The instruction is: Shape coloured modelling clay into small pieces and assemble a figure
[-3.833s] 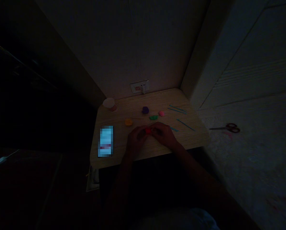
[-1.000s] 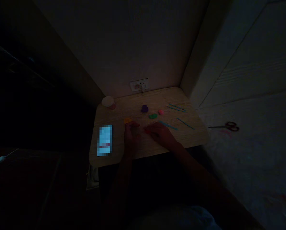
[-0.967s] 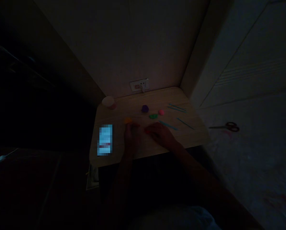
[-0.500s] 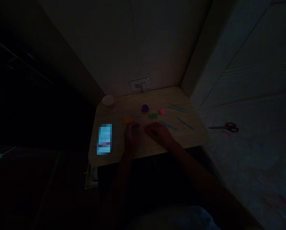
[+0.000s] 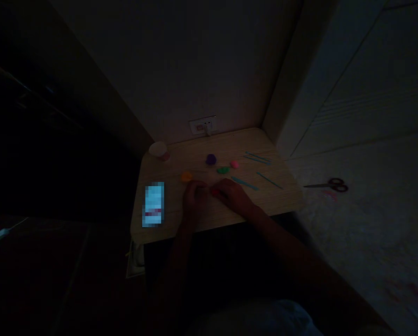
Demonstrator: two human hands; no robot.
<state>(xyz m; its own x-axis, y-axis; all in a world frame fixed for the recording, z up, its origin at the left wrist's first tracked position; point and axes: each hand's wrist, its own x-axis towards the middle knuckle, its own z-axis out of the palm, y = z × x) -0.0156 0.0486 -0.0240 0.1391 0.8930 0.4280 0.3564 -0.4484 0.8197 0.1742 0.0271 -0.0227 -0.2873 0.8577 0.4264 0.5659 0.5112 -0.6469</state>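
The scene is very dim. My right hand (image 5: 234,196) is closed on a small red lump of modelling clay (image 5: 215,192), which shows at its fingertips. Just left of it, my left hand (image 5: 194,198) rests low over the table with curved fingers, apparently apart, and nothing visible in them. Beyond the left hand lies an orange clay lump (image 5: 186,177). Farther back are a purple lump (image 5: 211,159), a green one (image 5: 223,171) and a pink one (image 5: 234,164). A thick blue modelling tool (image 5: 244,183) lies right of the right hand.
More thin blue tools (image 5: 269,180) lie on the right of the wooden table (image 5: 174,224). A lit phone (image 5: 153,205) is at the left, a cup (image 5: 159,150) at the back left corner. Behind is a wall socket (image 5: 202,125). Scissors (image 5: 330,185) lie off to the right.
The view has shifted slightly. Both hands stay nearly in place, with small finger movements; the red clay remains in my right hand.
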